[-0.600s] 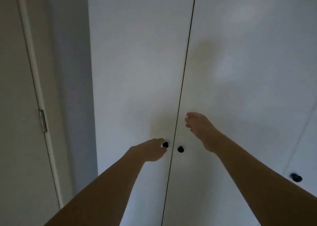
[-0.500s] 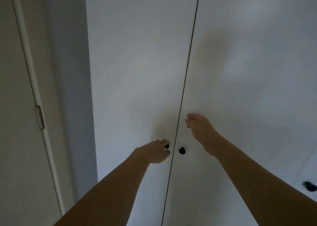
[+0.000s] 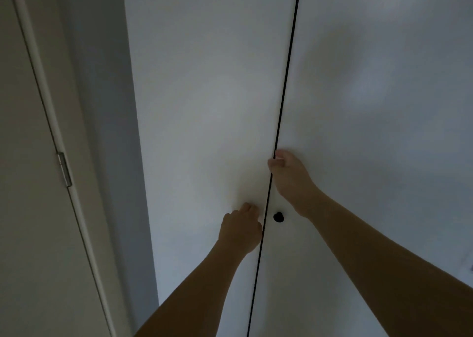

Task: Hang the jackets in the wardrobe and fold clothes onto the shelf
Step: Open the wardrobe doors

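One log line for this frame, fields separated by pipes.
wardrobe doors shut | left hand curled at left knob, knob hidden | right hand fingertips at door seam | right knob free

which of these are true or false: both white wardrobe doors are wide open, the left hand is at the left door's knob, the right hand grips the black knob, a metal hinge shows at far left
1. Both white wardrobe doors are wide open. False: the left door and right door meet at a thin dark seam.
2. The left hand is curled where the left door's knob would be. True; the knob is hidden.
3. The right hand grips the round black knob. False: its fingertips are at the seam above the knob.
4. A metal hinge shows at far left. True.
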### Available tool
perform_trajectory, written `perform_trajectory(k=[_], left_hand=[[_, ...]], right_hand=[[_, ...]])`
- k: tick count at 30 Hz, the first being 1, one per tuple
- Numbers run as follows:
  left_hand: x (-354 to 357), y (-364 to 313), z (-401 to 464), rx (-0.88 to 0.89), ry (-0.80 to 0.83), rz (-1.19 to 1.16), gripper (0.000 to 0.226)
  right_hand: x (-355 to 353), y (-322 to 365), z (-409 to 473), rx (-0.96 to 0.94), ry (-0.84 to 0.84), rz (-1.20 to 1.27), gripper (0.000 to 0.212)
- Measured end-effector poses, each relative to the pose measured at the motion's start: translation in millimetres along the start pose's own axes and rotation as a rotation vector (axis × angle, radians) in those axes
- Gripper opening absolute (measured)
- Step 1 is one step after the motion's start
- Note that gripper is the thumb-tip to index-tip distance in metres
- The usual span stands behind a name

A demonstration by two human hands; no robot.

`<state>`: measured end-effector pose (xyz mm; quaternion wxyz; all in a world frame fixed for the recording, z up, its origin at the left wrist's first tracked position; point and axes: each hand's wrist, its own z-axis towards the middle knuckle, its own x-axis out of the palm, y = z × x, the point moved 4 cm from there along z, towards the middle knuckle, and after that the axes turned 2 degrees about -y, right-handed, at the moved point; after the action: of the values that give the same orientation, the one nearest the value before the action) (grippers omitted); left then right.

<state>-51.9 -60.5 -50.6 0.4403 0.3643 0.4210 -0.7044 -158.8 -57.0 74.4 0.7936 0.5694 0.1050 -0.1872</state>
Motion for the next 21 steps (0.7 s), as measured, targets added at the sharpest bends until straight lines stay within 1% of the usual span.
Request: perform_trajectory(k=[3,5,7,9,11,13,15,17,19,21], left_hand=[[-14.9,9.1,-30.5,0.03,-0.078,-0.018,0.02],[-26.6,19.1,-55.4,0.026,-0.099,-0.052,0.024],[-40.8,31.8,-81.3,-0.013,-0.102,-0.083,0.033],[-56.8,48.3,-104.9,-0.076,-0.095,-0.09,0.045],[-73.5,67.8,-125.0,-0.142,-0.083,-0.05,0.059],[-88.6,88.4,-144.6,-0.184,-0.076,-0.01,0.063],[-102.3,107.9,-166.8,-0.202,-0.088,0.017,0.06],[-114.9,126.6,-190.4,-0.191,-0.174,0.011,0.048],[-130.1,146.4,-213.6,-0.194,-0.308,-0.048,0.037],[-145.3,167.2,-229.4,-0.183,-0.379,-0.065,0.039]], right_hand=[[5.3,16.4,-22.0,-0.075,0.03,-0.086,0.035],[11.2,32.7,-37.2,-0.128,0.053,-0.163,0.03],[18.6,53.9,-52.6,-0.176,0.046,-0.248,0.026],[29.8,75.3,-68.6,-0.205,0.05,-0.298,0.029],[45.3,93.6,-85.3,-0.218,0.104,-0.315,0.031],[63.9,110.3,-102.0,-0.228,0.173,-0.291,0.031],[85.4,128.4,-116.6,-0.244,0.235,-0.236,0.028],[109.0,145.7,-127.8,-0.263,0.277,-0.184,0.027],[134.6,161.4,-136.6,-0.292,0.287,-0.216,0.032],[162.9,173.9,-145.2,-0.316,0.305,-0.272,0.045]])
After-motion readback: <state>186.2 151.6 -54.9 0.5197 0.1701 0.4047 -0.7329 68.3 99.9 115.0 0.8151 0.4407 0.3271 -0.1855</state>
